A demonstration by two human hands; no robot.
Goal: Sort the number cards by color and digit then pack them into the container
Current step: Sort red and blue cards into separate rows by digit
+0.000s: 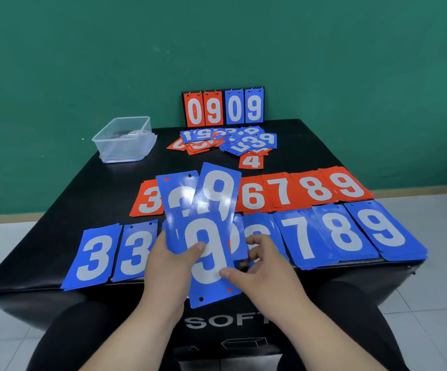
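The left grip (167, 266) holds a fan of blue cards (217, 188) tight. The right grip (268, 274), just beside it, pinches the front 9 card (208, 263).

Plain room: green wall (83, 62), tiled floor (431, 303)

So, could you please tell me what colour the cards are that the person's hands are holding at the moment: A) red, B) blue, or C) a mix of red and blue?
B: the fanned cards gripped in the left hand all show blue faces, the right hand pinches the front card of that fan, and the red cards lie in a row on the table.
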